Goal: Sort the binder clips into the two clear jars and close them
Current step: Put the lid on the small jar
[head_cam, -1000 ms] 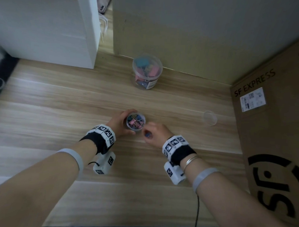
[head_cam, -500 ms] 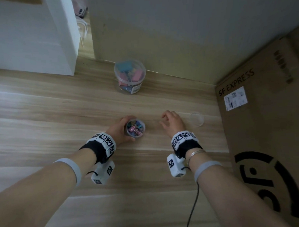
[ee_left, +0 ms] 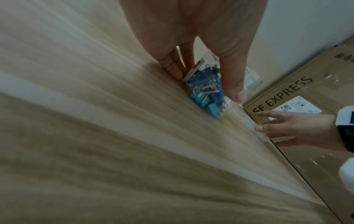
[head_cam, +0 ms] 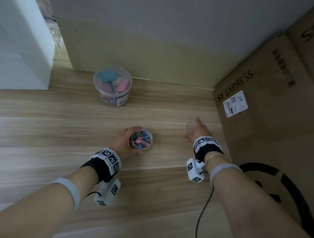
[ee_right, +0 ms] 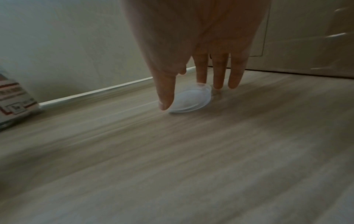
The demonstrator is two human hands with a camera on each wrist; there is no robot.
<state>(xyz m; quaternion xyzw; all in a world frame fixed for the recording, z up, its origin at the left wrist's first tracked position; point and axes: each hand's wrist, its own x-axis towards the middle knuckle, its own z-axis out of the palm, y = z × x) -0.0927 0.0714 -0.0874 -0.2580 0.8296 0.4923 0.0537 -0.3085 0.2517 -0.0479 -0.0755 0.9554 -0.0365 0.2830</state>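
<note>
A small clear jar point(head_cam: 142, 139) full of little coloured binder clips stands open on the wooden floor. My left hand point(head_cam: 123, 141) grips its side; in the left wrist view the thumb and fingers point(ee_left: 232, 89) wrap the small jar point(ee_left: 206, 92). A larger clear jar point(head_cam: 111, 86) with big clips stands near the wall, its lid on. My right hand point(head_cam: 197, 131) is over a small clear lid point(head_cam: 189, 127) on the floor. In the right wrist view the thumb and straight fingers point(ee_right: 201, 71) sit at either side of the lid point(ee_right: 188, 100), touching its edges.
A large cardboard box point(head_cam: 270, 105) marked SF EXPRESS lies just right of my right hand. A white cabinet point(head_cam: 17, 40) stands at the far left, and a wall point(head_cam: 156, 38) runs behind the large jar. A black cable point(head_cam: 202, 210) trails from my right wrist.
My right hand left the small jar and moved right to the clear lid. My left hand kept its hold on the small jar. The head view has swung to the right.
</note>
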